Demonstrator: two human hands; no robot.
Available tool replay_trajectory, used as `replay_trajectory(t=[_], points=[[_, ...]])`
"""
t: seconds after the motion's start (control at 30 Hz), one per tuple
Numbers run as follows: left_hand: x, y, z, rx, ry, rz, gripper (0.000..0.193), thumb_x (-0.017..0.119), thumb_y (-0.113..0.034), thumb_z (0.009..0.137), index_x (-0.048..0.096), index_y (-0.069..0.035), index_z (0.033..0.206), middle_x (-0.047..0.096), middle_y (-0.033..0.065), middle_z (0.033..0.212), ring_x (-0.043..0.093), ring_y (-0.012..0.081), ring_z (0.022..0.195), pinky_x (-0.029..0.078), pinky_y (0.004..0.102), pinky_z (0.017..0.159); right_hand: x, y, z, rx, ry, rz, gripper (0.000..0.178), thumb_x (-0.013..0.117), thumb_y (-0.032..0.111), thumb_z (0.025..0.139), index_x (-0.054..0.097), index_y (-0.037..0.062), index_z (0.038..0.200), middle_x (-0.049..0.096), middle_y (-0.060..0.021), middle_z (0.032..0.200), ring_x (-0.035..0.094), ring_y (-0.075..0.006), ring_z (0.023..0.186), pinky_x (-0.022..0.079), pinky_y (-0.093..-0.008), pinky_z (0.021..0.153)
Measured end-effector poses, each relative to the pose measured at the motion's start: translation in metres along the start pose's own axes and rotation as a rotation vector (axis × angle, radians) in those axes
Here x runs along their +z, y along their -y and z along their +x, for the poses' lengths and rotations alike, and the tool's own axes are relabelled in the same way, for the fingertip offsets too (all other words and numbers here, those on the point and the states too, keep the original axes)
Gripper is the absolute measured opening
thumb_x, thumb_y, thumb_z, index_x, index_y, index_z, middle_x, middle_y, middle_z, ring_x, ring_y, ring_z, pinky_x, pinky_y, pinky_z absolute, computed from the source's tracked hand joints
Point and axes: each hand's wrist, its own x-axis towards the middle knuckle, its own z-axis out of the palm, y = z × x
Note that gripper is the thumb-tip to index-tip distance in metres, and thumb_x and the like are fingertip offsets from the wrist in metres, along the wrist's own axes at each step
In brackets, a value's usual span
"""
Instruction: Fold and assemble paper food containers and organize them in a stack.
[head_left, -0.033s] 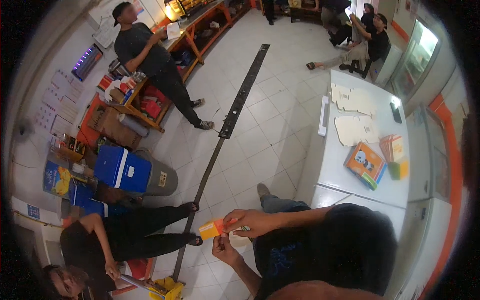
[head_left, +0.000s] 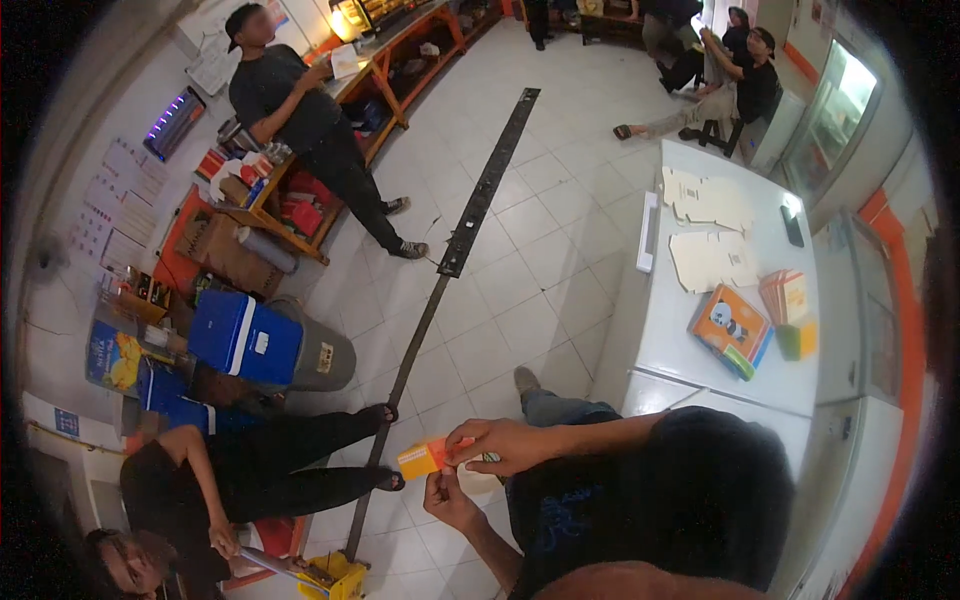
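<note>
In front of my body I hold a small yellow and orange-red printed card (head_left: pixel 420 459) with both hands. My right hand (head_left: pixel 507 445) reaches in from the right and is closed over the card's upper edge. My left hand (head_left: pixel 455 503) is below it, thumb and fingers pinching the card's lower edge. A pale, rounded thing (head_left: pixel 478 480) with a green and white patch shows partly behind my fingers; I cannot tell what it is.
To my right a white chest freezer (head_left: pixel 640 340) bears flat cream cartons (head_left: pixel 712 262), an orange printed box (head_left: pixel 730 330) and a dark phone (head_left: pixel 791 226). At lower left a person grips a mop handle (head_left: pixel 268 562) by a yellow bucket (head_left: pixel 345 580). Another person stands near the shelves (head_left: pixel 385 75).
</note>
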Motion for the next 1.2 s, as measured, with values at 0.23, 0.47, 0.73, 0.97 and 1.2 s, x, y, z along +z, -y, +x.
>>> replay_trajectory(t=[0.23, 0.47, 0.73, 0.97, 1.2], points=[[0.001, -0.007, -0.004, -0.028, -0.068, -0.068, 0.013, 0.063, -0.007, 0.091, 0.065, 0.006, 0.094, 0.068, 0.0072, 0.086, 0.062, 0.0107, 0.076, 0.048, 0.023, 0.07, 0.004, 0.0, 0.003, -0.004, 0.013, -0.022, 0.029, 0.062, 0.01, 0.088, 0.063, 0.006, 0.117, 0.055, -0.0099, 0.122, 0.052, -0.0261, 0.118, 0.046, -0.036, 0.096], [0.0, -0.003, -0.002, -0.061, -0.06, -0.071, 0.015, 0.062, -0.01, 0.093, 0.062, 0.005, 0.097, 0.066, 0.0102, 0.095, 0.062, 0.0164, 0.09, 0.05, 0.0294, 0.084, 0.007, -0.001, 0.002, -0.011, 0.02, -0.044, 0.028, 0.061, 0.011, 0.089, 0.062, 0.007, 0.117, 0.052, -0.0096, 0.124, 0.052, -0.0265, 0.116, 0.046, -0.0375, 0.097], [0.002, -0.003, -0.002, -0.02, -0.027, -0.166, 0.018, 0.063, -0.01, 0.093, 0.059, 0.004, 0.103, 0.064, 0.0129, 0.102, 0.062, 0.0178, 0.094, 0.05, 0.0298, 0.084, 0.01, -0.004, 0.002, -0.026, 0.011, -0.04, 0.027, 0.06, 0.011, 0.09, 0.062, 0.007, 0.117, 0.052, -0.0097, 0.124, 0.052, -0.0266, 0.116, 0.045, -0.0385, 0.097], [0.002, -0.003, -0.001, -0.015, -0.048, -0.104, 0.017, 0.061, -0.01, 0.094, 0.064, 0.006, 0.1, 0.067, 0.0088, 0.09, 0.061, 0.0128, 0.079, 0.048, 0.024, 0.071, 0.01, -0.004, 0.001, -0.025, -0.001, -0.018, 0.028, 0.061, 0.009, 0.088, 0.061, 0.0051, 0.116, 0.052, -0.0108, 0.125, 0.051, -0.0277, 0.116, 0.045, -0.0388, 0.098], [0.003, -0.005, -0.001, -0.034, -0.009, -0.176, 0.021, 0.06, -0.011, 0.095, 0.063, 0.009, 0.102, 0.067, 0.0104, 0.093, 0.062, 0.0138, 0.083, 0.048, 0.0254, 0.077, 0.007, -0.003, 0.001, -0.025, 0.016, -0.017, 0.028, 0.06, 0.009, 0.089, 0.061, 0.0041, 0.117, 0.052, -0.0116, 0.123, 0.051, -0.0289, 0.116, 0.045, -0.0388, 0.097]])
